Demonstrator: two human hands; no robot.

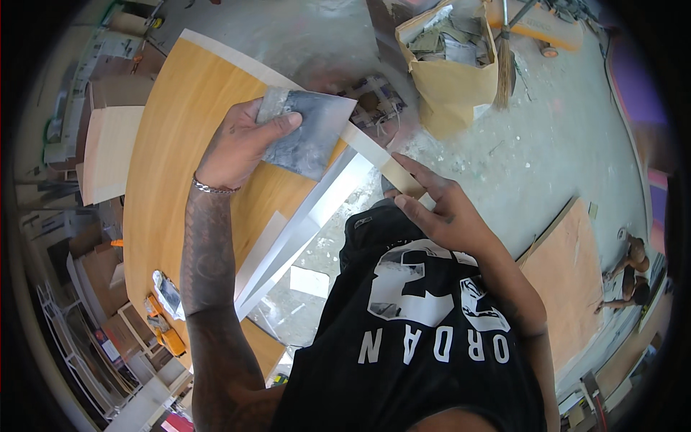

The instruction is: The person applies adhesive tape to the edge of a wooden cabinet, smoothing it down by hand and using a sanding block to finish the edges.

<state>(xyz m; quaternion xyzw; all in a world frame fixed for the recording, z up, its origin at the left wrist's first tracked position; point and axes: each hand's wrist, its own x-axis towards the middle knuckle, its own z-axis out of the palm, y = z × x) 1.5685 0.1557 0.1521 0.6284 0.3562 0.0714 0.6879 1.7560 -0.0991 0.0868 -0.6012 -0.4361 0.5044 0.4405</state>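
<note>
Edge-banding strip (374, 155) along the wooden panel's (180, 144) edge, pinched by right hand (439, 209); left hand (241, 144) grips a grey sanding sheet (309, 133). Best rubbed flat along the edge, strip held taut.

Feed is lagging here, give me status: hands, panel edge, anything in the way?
Left hand gripping grey scraper sheet over wood panel. Right hand pinching edge strip. Nothing in the way.
</note>
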